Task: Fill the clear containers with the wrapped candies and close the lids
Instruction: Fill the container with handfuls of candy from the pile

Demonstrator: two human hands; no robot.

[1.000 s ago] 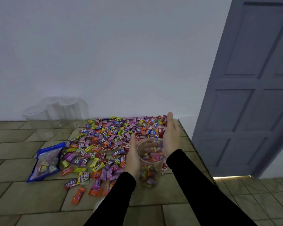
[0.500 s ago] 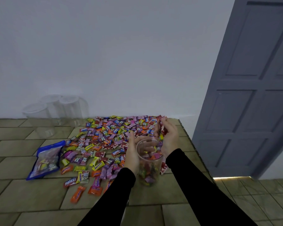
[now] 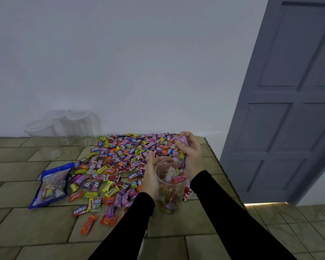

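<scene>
Clear plastic in hand, and it's a handful of sweets heading for the jar!

Low centre of the frame, the left hand (image 3: 150, 177) wraps the clear container (image 3: 170, 186), upright and roughly two-thirds full, no lid on it. Just right of the rim, the right hand (image 3: 190, 154) is clenched round a bunch of wrapped candies (image 3: 183, 141), a pink one poking out on top. The smart play looks like tipping that fist right over the mouth and loosening the fingers slowly, so nothing bounces off the rim. Beyond, the candy pile (image 3: 124, 158) sprawls mid-frame across the tiled surface (image 3: 17, 231), a blue bag (image 3: 51, 184) at its left. Far left, against the wall, the empty containers (image 3: 64, 128) wait their turn.
</scene>
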